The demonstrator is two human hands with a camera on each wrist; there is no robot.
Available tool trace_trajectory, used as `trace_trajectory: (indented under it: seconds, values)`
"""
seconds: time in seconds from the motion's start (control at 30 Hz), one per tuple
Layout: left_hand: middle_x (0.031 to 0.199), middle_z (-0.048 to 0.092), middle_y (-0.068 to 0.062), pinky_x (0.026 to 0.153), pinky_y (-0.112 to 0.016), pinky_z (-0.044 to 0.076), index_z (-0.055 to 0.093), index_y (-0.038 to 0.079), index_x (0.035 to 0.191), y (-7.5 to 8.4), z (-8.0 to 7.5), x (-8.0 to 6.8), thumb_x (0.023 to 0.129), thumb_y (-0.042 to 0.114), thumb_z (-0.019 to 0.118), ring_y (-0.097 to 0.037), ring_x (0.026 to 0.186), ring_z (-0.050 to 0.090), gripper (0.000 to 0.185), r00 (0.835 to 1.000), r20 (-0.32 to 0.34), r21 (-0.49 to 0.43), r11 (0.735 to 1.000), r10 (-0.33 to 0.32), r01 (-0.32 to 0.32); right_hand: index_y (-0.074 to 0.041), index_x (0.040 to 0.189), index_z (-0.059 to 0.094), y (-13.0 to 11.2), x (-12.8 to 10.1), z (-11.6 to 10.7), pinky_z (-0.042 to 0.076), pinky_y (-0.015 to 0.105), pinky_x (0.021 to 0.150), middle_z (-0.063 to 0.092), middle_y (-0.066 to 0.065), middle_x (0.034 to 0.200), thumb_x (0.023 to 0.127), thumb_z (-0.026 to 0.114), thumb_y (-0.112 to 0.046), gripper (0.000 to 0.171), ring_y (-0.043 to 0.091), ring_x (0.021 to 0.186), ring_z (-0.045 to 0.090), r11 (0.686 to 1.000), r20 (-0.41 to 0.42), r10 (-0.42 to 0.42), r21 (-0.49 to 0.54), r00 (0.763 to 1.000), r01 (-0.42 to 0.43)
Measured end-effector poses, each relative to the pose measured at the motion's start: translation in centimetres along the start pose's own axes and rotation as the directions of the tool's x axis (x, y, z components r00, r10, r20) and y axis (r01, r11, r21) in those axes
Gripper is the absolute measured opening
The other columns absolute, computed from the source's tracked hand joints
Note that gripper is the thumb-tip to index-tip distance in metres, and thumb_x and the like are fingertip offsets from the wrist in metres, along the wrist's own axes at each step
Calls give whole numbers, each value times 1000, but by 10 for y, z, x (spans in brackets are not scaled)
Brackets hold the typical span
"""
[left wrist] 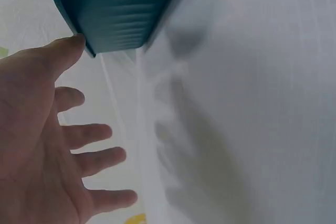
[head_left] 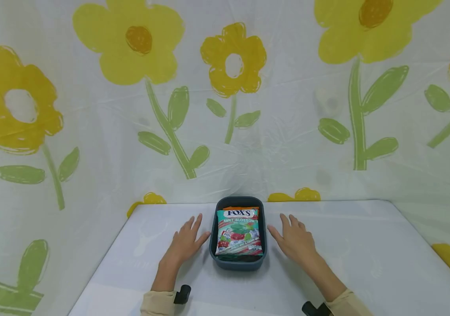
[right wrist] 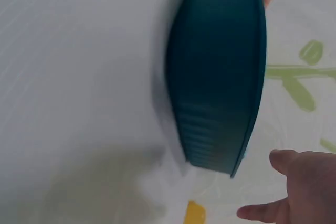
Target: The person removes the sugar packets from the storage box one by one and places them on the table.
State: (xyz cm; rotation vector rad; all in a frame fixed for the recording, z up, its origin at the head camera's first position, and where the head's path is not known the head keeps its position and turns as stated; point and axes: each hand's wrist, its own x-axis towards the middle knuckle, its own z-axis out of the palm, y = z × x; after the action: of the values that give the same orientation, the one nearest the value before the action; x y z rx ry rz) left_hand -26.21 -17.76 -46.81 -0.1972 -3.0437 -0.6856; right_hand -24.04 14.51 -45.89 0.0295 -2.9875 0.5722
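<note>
A dark blue-green plastic bin [head_left: 238, 265] with rounded corners sits on the white table, near its back edge. Inside lies a Fox's Mint Blossom candy bag [head_left: 239, 232], with an orange packet [head_left: 228, 208] showing behind its top. To the left of the bin is my left hand [head_left: 185, 241], fingers spread and holding nothing. In the left wrist view its thumb tip overlaps the rim of the bin [left wrist: 121, 19]. My right hand [head_left: 297, 241] hovers on the other side, fingers extended, with a gap between it and the bin [right wrist: 218, 77] in the right wrist view.
The white table [head_left: 351, 245] extends to both sides of the bin. Behind it hangs a pale curtain [head_left: 288, 153] printed with yellow flowers and green stems. Dark camera mounts [head_left: 182, 294] sit at both wrists, beside beige sleeves [head_left: 157, 303].
</note>
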Motion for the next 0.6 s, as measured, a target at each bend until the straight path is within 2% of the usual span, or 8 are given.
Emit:
trace_trajectory:
  seconds: [0.17,0.3,0.43,0.6]
  values:
    - [151,43,-20,108,-63,41,34,15,154,1,4,5,100,45,50,-41,137,43,64,999,-27,-67,997,40,-42,-3,140,50,-18,6,1,47,68,95,46,30,143,97,46,-55,67,50,128,46,1000,-10,-9,7,1000,9]
    - [150,45,-19,106,-65,42,36,18,153,3,7,8,100,48,49,-41,136,44,62,999,-31,-156,987,35,-40,-6,139,53,-30,8,3,49,66,95,47,28,143,95,53,-53,64,47,127,48,1000,-16,-13,7,1000,13]
    - [150,45,-19,107,-66,40,37,18,152,6,8,11,99,50,48,-41,137,44,63,999,-37,-199,979,39,-45,-8,136,55,-39,8,5,51,65,92,50,27,140,94,57,-51,61,46,124,50,999,-34,-36,13,999,37]
    - [145,50,-18,102,-60,48,38,16,152,8,10,11,101,45,49,-37,126,55,60,996,-41,-242,967,78,-85,-8,131,60,-44,8,9,54,63,88,52,28,138,93,57,-53,59,46,122,52,998,-53,-49,28,997,51]
